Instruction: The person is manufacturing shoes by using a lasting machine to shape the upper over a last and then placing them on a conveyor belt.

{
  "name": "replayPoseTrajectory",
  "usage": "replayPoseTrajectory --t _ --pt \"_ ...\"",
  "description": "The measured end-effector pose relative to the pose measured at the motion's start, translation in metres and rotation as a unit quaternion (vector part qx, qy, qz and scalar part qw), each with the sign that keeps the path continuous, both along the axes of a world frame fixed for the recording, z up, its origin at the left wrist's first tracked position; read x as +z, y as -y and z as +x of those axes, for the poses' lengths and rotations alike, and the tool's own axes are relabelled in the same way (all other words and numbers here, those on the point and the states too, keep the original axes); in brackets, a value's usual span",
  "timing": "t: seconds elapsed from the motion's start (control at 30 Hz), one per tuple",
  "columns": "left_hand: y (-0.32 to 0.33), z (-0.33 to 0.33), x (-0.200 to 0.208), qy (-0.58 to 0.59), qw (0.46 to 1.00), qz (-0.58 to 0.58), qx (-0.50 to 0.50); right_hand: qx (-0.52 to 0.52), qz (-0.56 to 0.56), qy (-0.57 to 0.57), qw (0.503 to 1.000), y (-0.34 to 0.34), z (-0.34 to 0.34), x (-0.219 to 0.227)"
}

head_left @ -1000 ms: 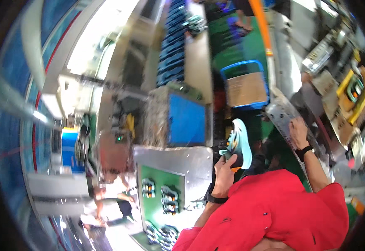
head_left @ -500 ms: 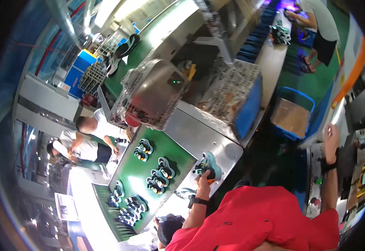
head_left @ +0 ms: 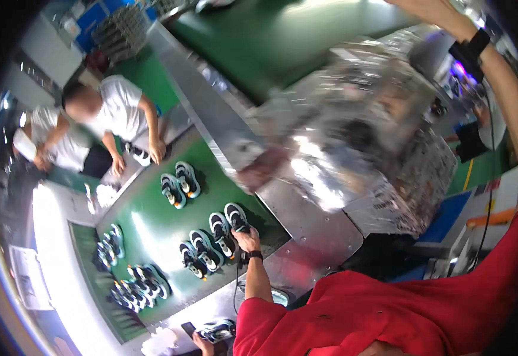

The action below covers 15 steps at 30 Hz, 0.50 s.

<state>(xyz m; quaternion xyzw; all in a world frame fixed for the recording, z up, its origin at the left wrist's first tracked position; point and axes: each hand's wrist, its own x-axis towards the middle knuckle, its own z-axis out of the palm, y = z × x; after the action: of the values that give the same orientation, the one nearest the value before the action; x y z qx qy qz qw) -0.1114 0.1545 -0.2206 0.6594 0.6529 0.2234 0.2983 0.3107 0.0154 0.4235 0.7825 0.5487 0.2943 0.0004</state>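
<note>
At the near right of the green conveyor belt (head_left: 152, 219), my left hand (head_left: 247, 240) grips the near end of a dark sneaker (head_left: 235, 215) with a pale sole. This sneaker lies beside another sneaker (head_left: 222, 234), and a further pair of sneakers (head_left: 200, 252) stands just to their left. My right arm is raised high on the right. At the top edge, my right hand (head_left: 434, 10) is partly cut off, so its fingers cannot be made out. It is above a machine covered in shiny foil (head_left: 354, 136), not visibly touching it.
More sneakers (head_left: 143, 285) stand in groups along the belt. Across it, a co-worker in white (head_left: 116, 110) handles a shoe, with another person (head_left: 48, 136) behind. A hand (head_left: 202, 343) near a sneaker shows at the bottom. A metal plate (head_left: 312, 231) borders the belt.
My left hand has carried the sneaker from over the metal plate leftward to the belt beside another. My right arm has swung up from the equipment at the right. The view has turned.
</note>
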Motion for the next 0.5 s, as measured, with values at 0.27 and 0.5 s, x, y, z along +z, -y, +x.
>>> replayPoseTrajectory --t 0.27,0.5 --pt "0.004 0.011 0.011 -0.016 0.994 -0.028 0.109 -0.034 -0.065 -0.064 0.995 -0.220 0.065 -0.049" --pt "0.003 0.029 0.013 -0.022 0.987 -0.035 0.155 -0.052 -0.054 -0.056 0.996 -0.255 0.084 -0.049"
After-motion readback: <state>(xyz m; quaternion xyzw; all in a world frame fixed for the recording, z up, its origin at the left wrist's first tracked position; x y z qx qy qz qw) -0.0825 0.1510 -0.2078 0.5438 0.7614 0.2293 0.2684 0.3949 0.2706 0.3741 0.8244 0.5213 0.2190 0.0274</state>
